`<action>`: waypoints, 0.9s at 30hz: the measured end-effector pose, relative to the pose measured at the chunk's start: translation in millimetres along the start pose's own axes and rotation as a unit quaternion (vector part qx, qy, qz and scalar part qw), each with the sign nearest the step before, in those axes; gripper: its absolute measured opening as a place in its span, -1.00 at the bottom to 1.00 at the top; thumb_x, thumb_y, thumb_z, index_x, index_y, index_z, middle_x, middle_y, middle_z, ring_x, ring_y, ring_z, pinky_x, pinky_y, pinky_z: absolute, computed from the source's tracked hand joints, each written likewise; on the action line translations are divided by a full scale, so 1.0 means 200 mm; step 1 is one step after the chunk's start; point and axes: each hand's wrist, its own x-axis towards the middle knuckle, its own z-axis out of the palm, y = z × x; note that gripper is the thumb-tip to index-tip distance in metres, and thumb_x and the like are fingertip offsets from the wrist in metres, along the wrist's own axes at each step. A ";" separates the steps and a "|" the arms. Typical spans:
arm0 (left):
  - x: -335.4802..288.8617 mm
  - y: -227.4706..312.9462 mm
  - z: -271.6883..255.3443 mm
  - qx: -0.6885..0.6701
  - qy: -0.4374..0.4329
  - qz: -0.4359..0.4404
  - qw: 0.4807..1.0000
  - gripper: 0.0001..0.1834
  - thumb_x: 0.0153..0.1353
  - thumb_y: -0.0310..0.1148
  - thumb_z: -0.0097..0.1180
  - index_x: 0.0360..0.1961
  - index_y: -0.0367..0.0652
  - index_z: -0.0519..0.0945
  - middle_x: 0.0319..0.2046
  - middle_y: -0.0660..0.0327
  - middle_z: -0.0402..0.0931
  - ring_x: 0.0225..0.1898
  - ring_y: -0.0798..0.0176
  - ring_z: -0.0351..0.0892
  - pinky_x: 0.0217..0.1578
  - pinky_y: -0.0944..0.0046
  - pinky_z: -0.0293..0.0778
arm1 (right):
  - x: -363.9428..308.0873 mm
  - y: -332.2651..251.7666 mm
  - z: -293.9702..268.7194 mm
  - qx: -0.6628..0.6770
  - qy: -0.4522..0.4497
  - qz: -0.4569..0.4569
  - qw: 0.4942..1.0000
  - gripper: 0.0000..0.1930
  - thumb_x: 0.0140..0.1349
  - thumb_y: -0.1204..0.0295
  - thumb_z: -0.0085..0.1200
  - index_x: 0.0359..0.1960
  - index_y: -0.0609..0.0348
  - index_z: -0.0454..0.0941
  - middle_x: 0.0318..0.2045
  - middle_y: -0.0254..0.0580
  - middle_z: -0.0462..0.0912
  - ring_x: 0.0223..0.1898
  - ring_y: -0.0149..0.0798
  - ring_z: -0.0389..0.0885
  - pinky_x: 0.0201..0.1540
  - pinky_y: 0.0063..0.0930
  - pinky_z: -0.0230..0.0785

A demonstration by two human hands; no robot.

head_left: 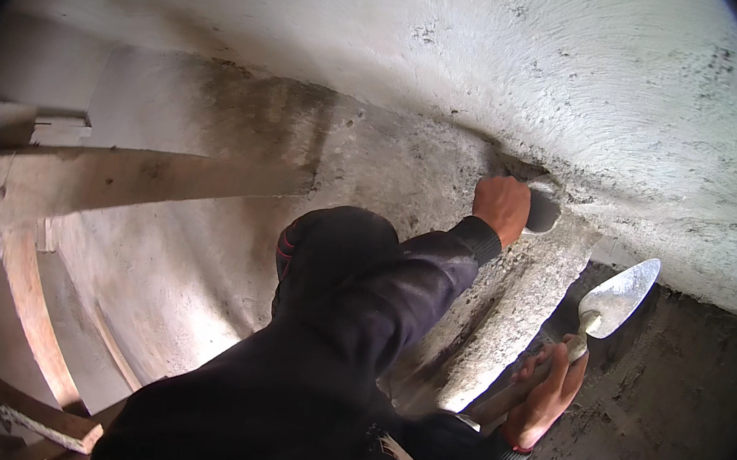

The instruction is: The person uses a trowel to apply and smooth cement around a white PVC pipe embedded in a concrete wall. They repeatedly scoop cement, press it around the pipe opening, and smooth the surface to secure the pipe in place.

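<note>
My left hand (502,205) is closed in a fist at the concrete ledge, just under the rough plastered wall. Anything inside its fingers is hidden. Right beside the knuckles is a smooth grey rounded spot (542,213); whether it is a hole or a pipe end, I cannot tell. Lower and to the right, my right hand (548,391) grips a pointing trowel (620,298) by its handle. The trowel's leaf-shaped metal blade points up and to the right, apart from the wall.
A wooden beam (147,182) runs in from the left toward the ledge (413,158). Below it are more timber pieces (36,319) and a rope (37,427). The plastered wall (533,58) fills the top. A dark, rough surface (668,391) lies at lower right.
</note>
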 end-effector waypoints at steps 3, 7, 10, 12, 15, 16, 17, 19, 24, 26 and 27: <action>0.00 -0.04 0.08 0.037 0.049 0.037 0.997 -0.83 0.24 -0.36 0.22 -0.42 -0.14 0.79 -0.41 -0.01 0.72 -0.26 -0.12 0.76 -0.27 -0.09 0.64 | -0.06 -0.06 -0.07 -0.006 -0.012 -0.002 1.000 -0.66 0.48 0.28 0.06 0.15 0.18 0.40 -0.44 -0.34 0.43 -0.59 -0.50 0.41 -0.54 -0.57 0.32; 0.03 -0.08 0.11 0.039 0.042 0.050 0.997 -0.73 0.34 -0.30 0.10 -0.40 -0.16 0.78 -0.38 -0.03 0.71 -0.25 -0.15 0.74 -0.20 -0.17 0.62 | -0.05 -0.09 -0.24 0.013 -0.021 -0.028 0.999 -0.63 0.48 0.28 0.07 0.18 0.21 0.40 -0.43 -0.32 0.44 -0.58 -0.48 0.42 -0.54 -0.56 0.33; 0.07 -0.14 0.14 0.067 -0.015 0.074 0.995 -0.58 0.49 -0.20 -0.03 -0.36 -0.21 0.76 -0.31 -0.05 0.71 -0.21 -0.20 0.70 -0.14 -0.23 0.57 | -0.06 -0.13 -0.31 0.064 0.002 -0.038 0.997 -0.63 0.48 0.30 0.08 0.18 0.24 0.40 -0.41 -0.32 0.44 -0.54 -0.49 0.41 -0.53 -0.59 0.31; 0.04 -0.11 0.04 -0.009 -0.051 0.074 0.996 -0.46 0.56 -0.06 -0.11 -0.29 -0.27 0.74 -0.28 -0.05 0.72 -0.17 -0.24 0.68 -0.08 -0.23 0.53 | -0.06 -0.16 -0.33 0.082 0.020 -0.052 0.995 -0.65 0.46 0.36 0.10 0.16 0.26 0.41 -0.40 -0.33 0.44 -0.50 -0.52 0.40 -0.52 -0.66 0.25; 0.04 -0.21 0.03 -0.092 -0.055 -0.001 0.994 -0.44 0.54 0.03 -0.07 -0.09 -0.31 0.71 -0.17 -0.12 0.71 -0.07 -0.25 0.67 0.03 -0.15 0.50 | -0.04 -0.16 -0.39 0.104 -0.012 -0.085 0.991 -0.66 0.50 0.33 0.10 0.16 0.27 0.40 -0.35 -0.27 0.50 -0.47 -0.46 0.45 -0.47 -0.61 0.35; 0.03 -0.20 0.01 -0.150 -0.067 -0.025 0.986 -0.45 0.54 0.03 -0.04 0.00 -0.31 0.69 -0.13 -0.15 0.71 -0.02 -0.23 0.66 0.09 -0.12 0.49 | -0.03 -0.16 -0.40 0.113 -0.004 -0.108 0.988 -0.67 0.51 0.34 0.09 0.16 0.26 0.39 -0.34 -0.25 0.52 -0.47 -0.45 0.47 -0.46 -0.59 0.37; 0.02 -0.21 0.02 -0.153 -0.006 -0.056 0.987 -0.49 0.51 -0.02 0.00 0.04 -0.31 0.67 -0.09 -0.16 0.70 0.00 -0.25 0.66 0.11 -0.12 0.50 | -0.03 -0.15 -0.39 0.107 -0.003 -0.123 0.987 -0.68 0.51 0.35 0.08 0.16 0.25 0.39 -0.34 -0.25 0.52 -0.47 -0.45 0.48 -0.46 -0.58 0.38; 0.00 -0.24 0.03 -0.156 0.120 -0.122 0.973 -0.53 0.47 -0.11 0.07 0.12 -0.32 0.63 -0.01 -0.18 0.68 0.04 -0.28 0.64 0.14 -0.13 0.50 | -0.03 -0.12 -0.35 0.097 -0.006 -0.151 0.984 -0.70 0.51 0.38 0.06 0.16 0.24 0.38 -0.34 -0.24 0.54 -0.47 -0.45 0.50 -0.46 -0.56 0.39; -0.10 -0.18 -0.18 -0.368 0.064 -0.143 0.917 -0.39 0.54 -0.11 0.03 0.42 -0.33 0.37 0.36 -0.12 0.43 0.37 -0.10 0.44 0.29 -0.02 0.39 | 0.02 0.04 -0.32 -0.129 -0.027 -0.073 0.989 -0.65 0.51 0.35 0.08 0.21 0.26 0.42 -0.36 -0.23 0.58 -0.49 -0.46 0.47 -0.45 -0.48 0.38; -0.19 -0.01 -0.35 -0.520 0.020 -0.151 0.840 -0.40 0.55 -0.13 0.01 0.43 -0.32 0.36 0.38 -0.08 0.43 0.40 -0.03 0.41 0.32 -0.03 0.35 | 0.05 0.12 -0.28 -0.190 0.000 -0.137 0.972 -0.57 0.51 0.36 0.07 0.30 0.30 0.37 -0.35 -0.16 0.60 -0.48 -0.40 0.49 -0.41 -0.38 0.41; -0.21 -0.01 -0.36 -0.539 0.023 -0.159 0.827 -0.41 0.56 -0.14 0.00 0.44 -0.32 0.36 0.38 -0.08 0.42 0.41 -0.02 0.40 0.34 -0.03 0.34 | 0.04 0.13 -0.24 -0.208 -0.004 -0.150 0.966 -0.55 0.52 0.38 0.05 0.34 0.33 0.33 -0.35 -0.09 0.61 -0.45 -0.35 0.51 -0.37 -0.29 0.43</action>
